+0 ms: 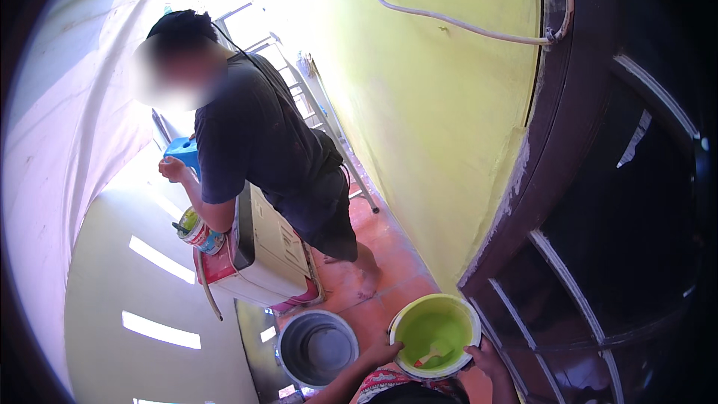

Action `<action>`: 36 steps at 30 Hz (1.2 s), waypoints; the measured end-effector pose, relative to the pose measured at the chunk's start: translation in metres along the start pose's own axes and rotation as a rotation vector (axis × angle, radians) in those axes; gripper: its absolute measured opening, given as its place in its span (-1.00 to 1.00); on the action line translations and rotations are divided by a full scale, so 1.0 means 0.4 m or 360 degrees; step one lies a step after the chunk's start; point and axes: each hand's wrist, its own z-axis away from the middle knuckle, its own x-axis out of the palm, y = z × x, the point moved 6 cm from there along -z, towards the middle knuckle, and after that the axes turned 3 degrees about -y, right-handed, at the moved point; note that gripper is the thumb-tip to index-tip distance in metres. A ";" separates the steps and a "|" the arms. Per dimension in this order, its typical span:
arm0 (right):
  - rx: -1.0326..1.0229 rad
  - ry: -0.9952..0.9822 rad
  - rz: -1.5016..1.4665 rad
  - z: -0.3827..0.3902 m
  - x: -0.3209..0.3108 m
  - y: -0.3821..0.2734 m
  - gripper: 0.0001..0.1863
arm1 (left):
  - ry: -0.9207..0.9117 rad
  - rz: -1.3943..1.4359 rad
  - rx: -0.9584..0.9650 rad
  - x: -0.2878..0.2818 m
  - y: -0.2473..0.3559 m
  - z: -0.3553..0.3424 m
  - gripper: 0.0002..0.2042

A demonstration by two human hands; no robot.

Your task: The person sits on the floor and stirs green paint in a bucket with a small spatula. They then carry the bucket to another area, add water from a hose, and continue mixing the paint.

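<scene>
A pale bucket [474, 320] of yellow-green paint [441, 325] is held between my two hands, close to my body. My left hand [385, 353] grips its left rim, thumb over the edge. On the opposite side, my right hand [485, 359] clasps the rim, its lower fingers partly hidden. Inside the bucket lies a paintbrush [430, 357] with a light handle and an orange-red part. To the left of my left hand, a grey basin [283, 344] stands on the floor.
A person in dark clothes [262, 127] stands ahead-left, leaning over a white washing machine [273, 254]. A paint pail [202, 236] and a blue container [182, 151] are beside them. Behind is a ladder [329, 123]. A yellow-green wall [441, 105] and dark door [598, 217] flank the right.
</scene>
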 end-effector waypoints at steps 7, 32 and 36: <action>0.0050 -0.0283 0.0175 -0.080 -0.052 -0.102 -0.45 | 0.0402 0.0207 -0.0125 0.051 -0.068 0.016 -0.30; 0.0015 -0.0700 0.0498 -0.119 -0.086 -0.181 -0.39 | 0.0792 0.0493 -0.0104 0.187 -0.057 0.069 -0.37; 0.0028 -0.0722 0.0591 -0.113 -0.095 -0.179 -0.42 | 0.0816 0.0510 -0.0164 0.199 -0.052 0.074 -0.38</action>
